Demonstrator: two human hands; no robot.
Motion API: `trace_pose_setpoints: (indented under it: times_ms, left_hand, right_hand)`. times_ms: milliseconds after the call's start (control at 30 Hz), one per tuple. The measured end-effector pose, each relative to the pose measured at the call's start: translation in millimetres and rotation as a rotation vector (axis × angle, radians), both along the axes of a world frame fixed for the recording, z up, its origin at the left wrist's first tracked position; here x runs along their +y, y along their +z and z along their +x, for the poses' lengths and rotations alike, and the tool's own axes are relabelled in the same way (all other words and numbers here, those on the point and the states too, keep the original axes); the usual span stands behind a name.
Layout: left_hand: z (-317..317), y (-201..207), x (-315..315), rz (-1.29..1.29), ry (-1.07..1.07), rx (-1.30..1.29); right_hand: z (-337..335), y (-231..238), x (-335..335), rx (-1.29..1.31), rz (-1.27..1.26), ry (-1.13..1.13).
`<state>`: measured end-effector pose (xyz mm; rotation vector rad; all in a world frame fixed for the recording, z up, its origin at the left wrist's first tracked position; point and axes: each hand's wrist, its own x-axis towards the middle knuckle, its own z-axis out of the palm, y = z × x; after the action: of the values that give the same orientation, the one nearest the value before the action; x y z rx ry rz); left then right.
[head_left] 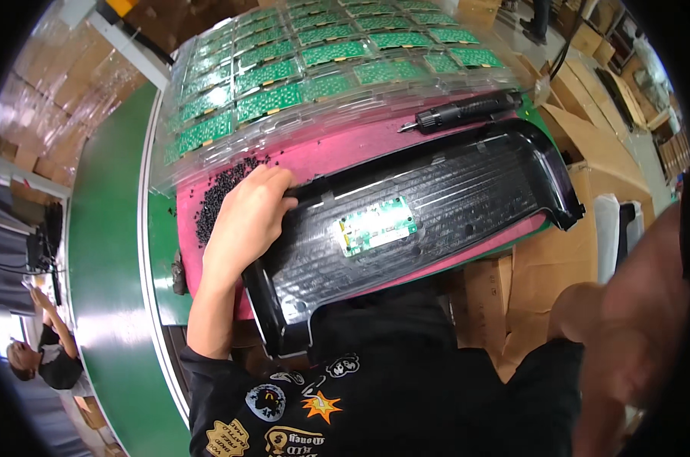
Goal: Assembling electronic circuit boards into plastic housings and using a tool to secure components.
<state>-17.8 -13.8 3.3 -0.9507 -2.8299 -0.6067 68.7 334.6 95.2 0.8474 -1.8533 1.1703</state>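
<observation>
A long black plastic housing [467, 194] with raised edges lies at a slant in front of me, its near left corner by my shirt. Inside it, near the middle, rests a small green circuit board [377, 226]. My left hand [255, 207] is at the housing's far left edge, fingers curled and thumb against the rim, closed on it. Just beyond that hand spreads a heap of small black screws [221, 190], partly covered by it. My right arm [627, 327] is bent close at the right, large and blurred; its fingers cannot be made out.
A black electric screwdriver [467, 111] lies beyond the housing on a pink mat [345, 156]. Stacked clear trays [307, 114] of green boards stand behind. Cardboard boxes [566, 259] are at the right. Past a green table [112, 266] on the left, another person [55, 365] works.
</observation>
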Motion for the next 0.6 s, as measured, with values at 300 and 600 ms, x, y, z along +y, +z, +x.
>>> trace_pose_setpoints:
  times_ms: [300,600]
  left_hand:
    - [58.6,41.5,1.6,0.305,0.01,0.105]
    - [147.1,20.4,-80.9,0.51,0.507,0.701]
  right_hand:
    - [73.2,-36.1,113.0,0.372,-0.156,-0.172]
    - [40.6,-20.5,44.9,0.559,-0.337,-0.201]
